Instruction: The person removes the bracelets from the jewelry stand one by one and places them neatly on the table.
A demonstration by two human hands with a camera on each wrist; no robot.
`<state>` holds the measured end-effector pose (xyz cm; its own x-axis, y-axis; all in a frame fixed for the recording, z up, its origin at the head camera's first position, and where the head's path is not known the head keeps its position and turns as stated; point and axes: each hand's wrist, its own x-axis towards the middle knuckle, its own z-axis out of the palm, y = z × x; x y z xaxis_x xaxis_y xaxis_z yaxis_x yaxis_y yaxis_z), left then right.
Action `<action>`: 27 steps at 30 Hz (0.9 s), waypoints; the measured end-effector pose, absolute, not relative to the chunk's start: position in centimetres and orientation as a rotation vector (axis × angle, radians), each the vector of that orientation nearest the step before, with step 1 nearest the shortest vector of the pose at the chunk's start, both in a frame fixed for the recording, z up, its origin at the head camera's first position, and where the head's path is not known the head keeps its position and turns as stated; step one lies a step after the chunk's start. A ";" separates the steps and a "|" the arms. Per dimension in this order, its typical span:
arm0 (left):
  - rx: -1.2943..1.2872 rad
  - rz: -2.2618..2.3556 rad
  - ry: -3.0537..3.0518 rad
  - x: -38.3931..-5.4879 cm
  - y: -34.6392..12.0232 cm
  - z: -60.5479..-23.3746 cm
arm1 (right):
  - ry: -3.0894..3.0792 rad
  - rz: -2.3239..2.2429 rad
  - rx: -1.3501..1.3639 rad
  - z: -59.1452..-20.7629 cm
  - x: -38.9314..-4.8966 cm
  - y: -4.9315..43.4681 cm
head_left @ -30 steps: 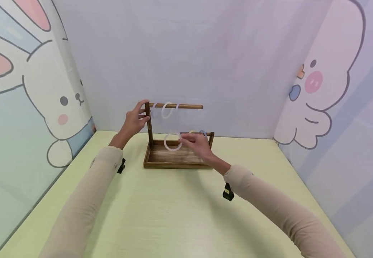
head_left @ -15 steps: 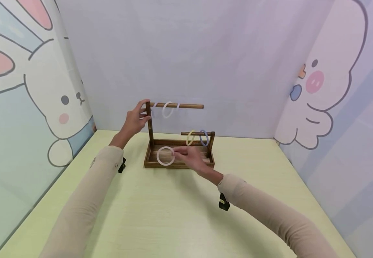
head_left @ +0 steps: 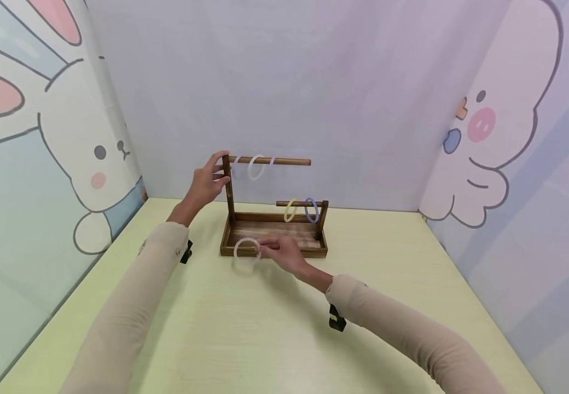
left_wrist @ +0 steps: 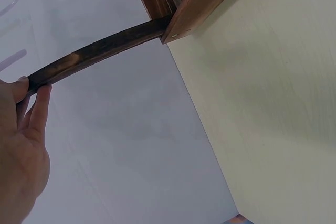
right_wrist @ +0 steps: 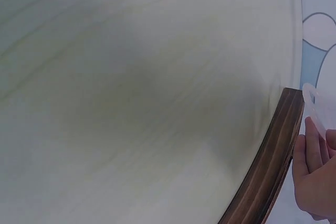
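Observation:
A dark wooden ring stand has a tall post (head_left: 229, 194), and my left hand (head_left: 204, 185) grips that post near its top. In the left wrist view, the thumb and fingers (left_wrist: 41, 109) close round the post's end. My right hand (head_left: 286, 256) pinches a pale pinkish-white ring (head_left: 237, 247) by its right side, just in front of the stand's tray (head_left: 284, 253). Three pale rings hang on the upper bar (head_left: 294, 162), the white ring (head_left: 250, 168) in the middle. On the shorter lower bar (head_left: 281, 204) hang a yellow ring (head_left: 286, 214) and a blue ring (head_left: 308, 212).
The stand rests toward the back of a pale yellow-green table (head_left: 245, 328). Behind it hangs a plain lilac backdrop (head_left: 284, 82). Side panels carry a rabbit drawing (head_left: 75, 158) and another white cartoon animal (head_left: 501, 71).
My right hand has brought the pale ring down, toward me and slightly left, from beneath the upper bar to the tray's front. The yellow and blue rings have come into full view. Left hand stays put.

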<state>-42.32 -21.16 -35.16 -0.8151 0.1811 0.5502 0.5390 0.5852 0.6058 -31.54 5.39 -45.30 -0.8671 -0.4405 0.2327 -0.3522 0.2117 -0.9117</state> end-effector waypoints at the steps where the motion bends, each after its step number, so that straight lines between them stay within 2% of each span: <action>1: -0.577 -1.117 -2.384 -42.3 -21.2 -35.2 | 2.358 -1.771 -0.768 -45.5 -31.5 5.3; 27: -0.567 -1.131 -2.384 -42.3 -21.0 -35.0 | 2.326 -1.817 -0.777 -48.3 -30.8 2.3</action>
<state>-42.27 -21.02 -34.97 -0.8195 0.1738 0.5460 0.5329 0.5815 0.6147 -30.83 2.31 -48.34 -0.8668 -0.4403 0.2343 -0.3339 0.1633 -0.9284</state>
